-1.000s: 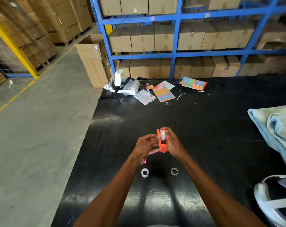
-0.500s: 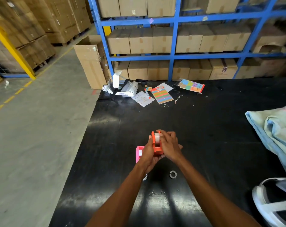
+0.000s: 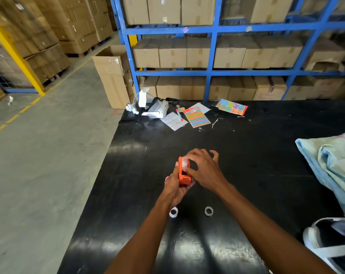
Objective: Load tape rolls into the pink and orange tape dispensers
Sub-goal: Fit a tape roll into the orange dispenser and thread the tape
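An orange tape dispenser (image 3: 183, 177) is held upright above the black table (image 3: 246, 155), gripped from the left and below by my left hand (image 3: 174, 186). A whitish tape roll (image 3: 185, 164) sits in its top. My right hand (image 3: 204, 169) has thumb and fingers on that roll and on the dispenser's right side. Only a sliver of the pink dispenser (image 3: 167, 177) peeks out behind my left hand. Two small tape rolls lie on the table nearer me: a white roll (image 3: 173, 212) by my left wrist and a grey roll (image 3: 208, 211) to its right.
A white headset (image 3: 153, 109), sticker sheets (image 3: 196, 117) and a coloured card pack (image 3: 232, 106) lie at the table's far edge. A pale blue cloth (image 3: 329, 165) and a white helmet-like object (image 3: 329, 246) are at the right. Blue racks of cartons stand behind; the table's left edge drops to the floor.
The orange dispenser stays in both hands. My left hand now covers most of the pink dispenser, which showed plainly beside it half a second ago. My right fingers have spread over the roll.
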The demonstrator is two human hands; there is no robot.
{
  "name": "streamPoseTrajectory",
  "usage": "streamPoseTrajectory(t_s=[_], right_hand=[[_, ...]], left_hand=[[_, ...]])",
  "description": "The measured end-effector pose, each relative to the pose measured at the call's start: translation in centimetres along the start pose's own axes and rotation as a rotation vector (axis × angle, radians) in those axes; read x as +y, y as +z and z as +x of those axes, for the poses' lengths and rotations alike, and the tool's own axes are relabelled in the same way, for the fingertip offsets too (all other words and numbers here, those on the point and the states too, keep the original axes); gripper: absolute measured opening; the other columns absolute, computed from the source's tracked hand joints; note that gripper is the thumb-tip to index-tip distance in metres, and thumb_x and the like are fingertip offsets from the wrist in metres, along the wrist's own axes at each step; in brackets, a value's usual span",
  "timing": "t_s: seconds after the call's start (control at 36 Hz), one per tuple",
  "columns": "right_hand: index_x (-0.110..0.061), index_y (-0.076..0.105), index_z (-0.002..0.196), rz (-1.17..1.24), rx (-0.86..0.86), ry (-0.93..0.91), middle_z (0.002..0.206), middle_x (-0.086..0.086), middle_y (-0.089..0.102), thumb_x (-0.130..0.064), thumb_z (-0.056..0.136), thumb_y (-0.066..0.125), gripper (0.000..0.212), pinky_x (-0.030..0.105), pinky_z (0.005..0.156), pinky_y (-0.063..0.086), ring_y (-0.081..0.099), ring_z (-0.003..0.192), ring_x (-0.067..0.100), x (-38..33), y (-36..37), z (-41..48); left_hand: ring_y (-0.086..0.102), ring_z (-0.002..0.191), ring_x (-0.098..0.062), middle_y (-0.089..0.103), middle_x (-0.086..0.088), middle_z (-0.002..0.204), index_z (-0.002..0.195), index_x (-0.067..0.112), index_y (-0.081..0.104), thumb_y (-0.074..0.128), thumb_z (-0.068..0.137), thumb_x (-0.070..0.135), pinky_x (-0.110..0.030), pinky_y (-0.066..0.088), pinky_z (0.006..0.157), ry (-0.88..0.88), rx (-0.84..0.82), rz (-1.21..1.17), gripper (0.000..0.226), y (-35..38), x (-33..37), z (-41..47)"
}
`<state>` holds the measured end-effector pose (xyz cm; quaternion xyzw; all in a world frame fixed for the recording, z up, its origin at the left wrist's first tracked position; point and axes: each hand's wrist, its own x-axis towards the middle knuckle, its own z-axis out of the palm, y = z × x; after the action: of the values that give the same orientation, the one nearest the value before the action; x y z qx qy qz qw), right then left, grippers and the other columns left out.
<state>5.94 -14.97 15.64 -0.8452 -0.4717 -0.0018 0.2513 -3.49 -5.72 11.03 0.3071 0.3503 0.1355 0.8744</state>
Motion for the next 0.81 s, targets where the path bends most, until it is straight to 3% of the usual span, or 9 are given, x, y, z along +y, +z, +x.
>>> streamPoseTrajectory(t_s=[0.19,0.31,0.47,0.58,0.72,0.81], right_hand=[[-0.034,0.067,0.108,-0.073,0.032,-0.061,0.117,-0.013,0.064,-0.045,0.09,0.058,0.023,0.052,0.114,0.012,0.051,0.118,0.009,-0.6,-0.3,0.6],[-0.031,0.069,0.098,-0.09,0.075,-0.09,0.109,-0.011,0.068,-0.038,0.093,0.055,0.017,0.054,0.115,0.013,0.055,0.115,0.01,-0.8,-0.6,0.9],[-0.024,0.068,0.104,-0.129,0.037,-0.112,0.116,-0.004,0.067,-0.033,0.097,0.053,0.019,0.054,0.116,0.013,0.054,0.119,0.016,-1.5,-1.1,1.2],[-0.026,0.067,0.094,-0.101,0.086,-0.162,0.106,-0.007,0.062,-0.03,0.093,0.046,0.022,0.05,0.113,0.016,0.054,0.111,0.015,-1.9,-1.0,0.5],[-0.031,0.065,0.088,-0.081,0.116,-0.183,0.101,-0.011,0.058,-0.03,0.093,0.048,0.018,0.047,0.11,0.021,0.053,0.106,0.011,-2.6,-0.9,-0.3],[-0.031,0.064,0.087,-0.078,0.124,-0.195,0.099,-0.012,0.057,-0.028,0.093,0.053,0.013,0.046,0.108,0.023,0.053,0.104,0.01,-2.8,-0.7,-1.1]], left_hand=[[0.065,0.058,-0.02,0.07,-0.015,0.083,0.11,0.003,0.065,0.059,0.095,0.043,-0.028,0.058,0.051,0.017,0.036,-0.042,0.043,-0.2,0.1,-0.3],[0.062,0.051,-0.018,0.068,-0.011,0.072,0.101,0.006,0.067,0.052,0.098,0.046,-0.029,0.056,0.05,0.039,0.044,0.014,0.043,-0.2,-0.1,-0.4],[0.063,0.059,-0.022,0.069,-0.013,0.074,0.109,0.002,0.066,0.054,0.097,0.045,-0.034,0.05,0.059,0.071,0.148,0.025,0.046,0.0,-0.4,-0.4],[0.068,0.073,-0.024,0.071,-0.013,0.081,0.096,0.008,0.067,0.052,0.1,0.038,-0.04,0.055,0.074,0.113,0.198,-0.019,0.033,0.5,0.4,-0.1],[0.069,0.062,-0.019,0.072,-0.009,0.071,0.09,0.009,0.066,0.047,0.103,0.032,-0.035,0.055,0.062,0.13,0.229,-0.032,0.033,0.4,0.9,0.4],[0.07,0.069,-0.022,0.073,-0.012,0.08,0.099,0.006,0.068,0.047,0.103,0.031,-0.036,0.055,0.064,0.122,0.235,-0.049,0.033,0.1,0.9,0.5]])
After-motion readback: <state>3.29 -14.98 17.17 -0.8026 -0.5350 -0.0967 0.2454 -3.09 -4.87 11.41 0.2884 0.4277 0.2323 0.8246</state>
